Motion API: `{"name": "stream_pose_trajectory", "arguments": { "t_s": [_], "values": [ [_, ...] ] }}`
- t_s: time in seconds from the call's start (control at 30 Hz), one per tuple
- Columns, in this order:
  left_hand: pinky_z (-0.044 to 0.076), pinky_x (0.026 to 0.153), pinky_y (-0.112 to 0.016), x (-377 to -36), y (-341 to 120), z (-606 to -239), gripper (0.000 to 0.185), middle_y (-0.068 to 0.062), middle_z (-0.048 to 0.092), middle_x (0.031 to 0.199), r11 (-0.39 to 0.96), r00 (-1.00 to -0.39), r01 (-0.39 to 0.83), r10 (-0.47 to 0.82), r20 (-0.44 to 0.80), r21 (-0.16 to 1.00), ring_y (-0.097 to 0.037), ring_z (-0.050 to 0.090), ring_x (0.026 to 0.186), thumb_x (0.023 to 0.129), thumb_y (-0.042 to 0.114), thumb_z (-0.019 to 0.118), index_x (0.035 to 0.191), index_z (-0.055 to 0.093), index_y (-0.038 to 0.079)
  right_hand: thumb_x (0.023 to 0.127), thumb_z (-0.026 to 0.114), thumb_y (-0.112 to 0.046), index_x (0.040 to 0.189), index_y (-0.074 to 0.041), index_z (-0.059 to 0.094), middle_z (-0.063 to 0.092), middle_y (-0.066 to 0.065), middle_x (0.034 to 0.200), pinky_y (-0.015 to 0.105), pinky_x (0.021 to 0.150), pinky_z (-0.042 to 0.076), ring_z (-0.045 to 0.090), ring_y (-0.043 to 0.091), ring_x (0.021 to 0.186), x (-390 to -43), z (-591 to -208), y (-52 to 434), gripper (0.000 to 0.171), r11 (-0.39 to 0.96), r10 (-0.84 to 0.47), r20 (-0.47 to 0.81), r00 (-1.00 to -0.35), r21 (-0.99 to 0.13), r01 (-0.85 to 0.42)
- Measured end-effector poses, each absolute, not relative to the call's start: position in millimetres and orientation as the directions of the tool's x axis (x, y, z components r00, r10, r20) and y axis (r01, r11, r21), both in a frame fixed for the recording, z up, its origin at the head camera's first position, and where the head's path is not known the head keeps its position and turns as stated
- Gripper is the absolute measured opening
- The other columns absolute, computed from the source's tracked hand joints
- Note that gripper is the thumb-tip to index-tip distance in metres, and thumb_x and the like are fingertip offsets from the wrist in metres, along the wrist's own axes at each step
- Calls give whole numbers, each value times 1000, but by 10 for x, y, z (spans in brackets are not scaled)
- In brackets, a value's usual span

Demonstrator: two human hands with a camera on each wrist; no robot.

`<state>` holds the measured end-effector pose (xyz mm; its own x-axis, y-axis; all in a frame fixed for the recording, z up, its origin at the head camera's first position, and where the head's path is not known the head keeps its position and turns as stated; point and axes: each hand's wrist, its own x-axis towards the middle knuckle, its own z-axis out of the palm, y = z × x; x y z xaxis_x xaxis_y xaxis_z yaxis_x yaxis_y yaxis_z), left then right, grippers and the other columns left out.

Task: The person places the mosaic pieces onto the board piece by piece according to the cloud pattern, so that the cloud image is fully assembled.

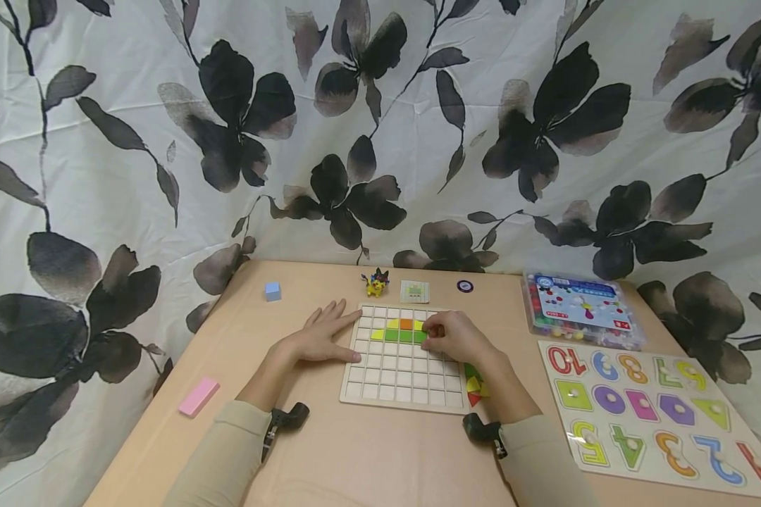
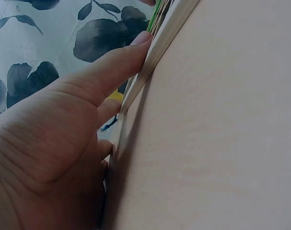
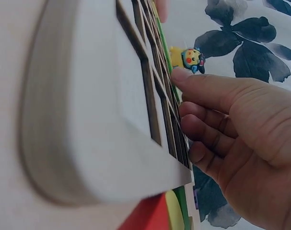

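Observation:
A white grid board [image 1: 387, 392] lies mid-table, with green tiles [image 1: 406, 336], an orange tile [image 1: 406, 324] and yellow pieces [image 1: 378, 334] in its upper rows. My left hand [image 1: 313, 338] rests spread at the board's left side, thumb [image 2: 140, 43] touching its edge. Over the upper right of the board, my right hand [image 1: 456, 338] has its fingers curled. Its thumb and index finger pinch at the right end of the green row, around a small tile that they mostly hide. Loose red, yellow and green pieces [image 1: 474, 387] lie beside the board, partly behind the right forearm.
Behind the board stand a small yellow figurine [image 1: 375, 283], a pattern card [image 1: 415, 291] and a dark round disc [image 1: 465, 286]. A blue cube [image 1: 273, 291] and pink block [image 1: 199, 397] are left. Right lie a clear bead box [image 1: 580, 310] and number puzzle board [image 1: 656, 422].

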<state>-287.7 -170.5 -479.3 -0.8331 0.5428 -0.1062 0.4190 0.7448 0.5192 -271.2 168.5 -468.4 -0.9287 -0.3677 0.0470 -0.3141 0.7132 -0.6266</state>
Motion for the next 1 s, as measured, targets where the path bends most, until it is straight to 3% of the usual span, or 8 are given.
{"name": "stream_pose_trajectory", "arguments": {
  "t_s": [0.47,0.83,1.0],
  "values": [
    [-6,130,-60,-2878,-1706,-4791,103,-19,1,175,746,-833,413,541,-114,522,-39,-6,163,84,66,75,166,28,25,91,82,-20,122,-10,76,73,7,108,33,79,53,60,22,93,-2658,-4422,1921,33,651,-347,131,-929,-679,-339],
    [-7,130,-58,-2869,-1694,-4785,103,-18,1,175,745,-831,420,545,-112,518,-38,-6,163,84,66,75,166,28,26,93,79,-24,123,-19,76,69,3,108,36,82,51,57,25,98,-2561,-4254,2176,30,703,-242,18,-970,-686,-188],
    [-7,130,-58,-2871,-1683,-4784,104,-17,0,175,753,-835,408,537,-124,515,-37,-7,163,84,67,75,166,27,26,93,78,-20,121,-18,77,69,3,106,35,83,51,57,25,98,-2573,-4243,2354,28,720,-240,0,-971,-670,-178]
  ]
}}
